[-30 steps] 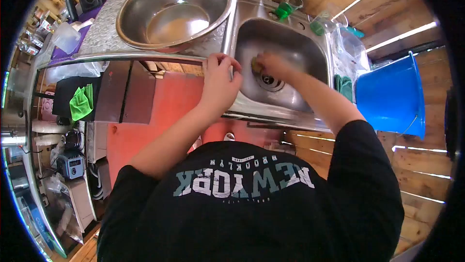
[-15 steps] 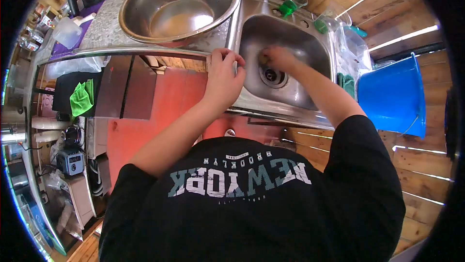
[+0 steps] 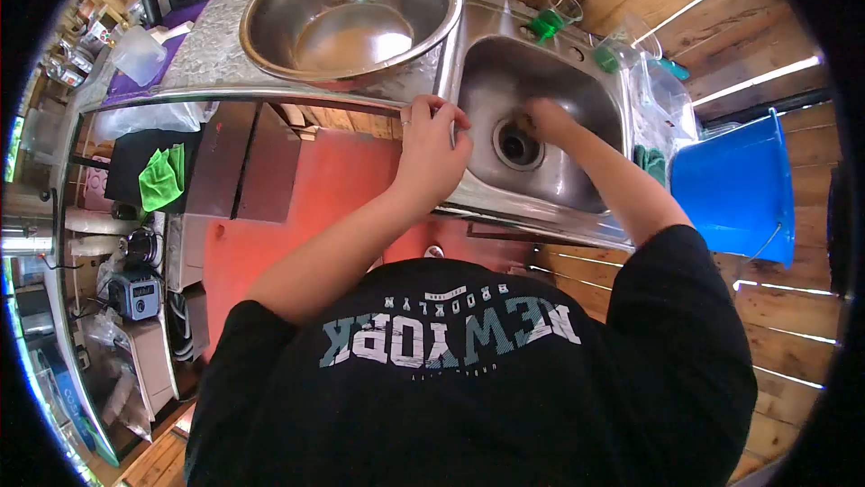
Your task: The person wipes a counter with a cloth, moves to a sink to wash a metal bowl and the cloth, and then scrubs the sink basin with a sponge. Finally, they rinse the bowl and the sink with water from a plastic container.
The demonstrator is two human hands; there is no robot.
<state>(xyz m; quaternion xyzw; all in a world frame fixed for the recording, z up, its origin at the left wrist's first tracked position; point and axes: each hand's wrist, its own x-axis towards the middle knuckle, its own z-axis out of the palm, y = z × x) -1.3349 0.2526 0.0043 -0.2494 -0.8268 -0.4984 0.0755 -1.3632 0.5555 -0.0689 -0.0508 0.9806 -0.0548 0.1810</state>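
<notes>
Our left hand (image 3: 431,155) clamps over the near left rim of the sink (image 3: 514,186). Our right hand (image 3: 551,119) is down in the basin, just beside the drain (image 3: 517,143). Its fingers are curled, and whether they grip anything we cannot tell. The steel bowl (image 3: 351,9) sits left of the sink, its far rim cut off.

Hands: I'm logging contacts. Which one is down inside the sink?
The right hand, reaching into the sink beside the drain; the left hand only grips its rim.
</notes>
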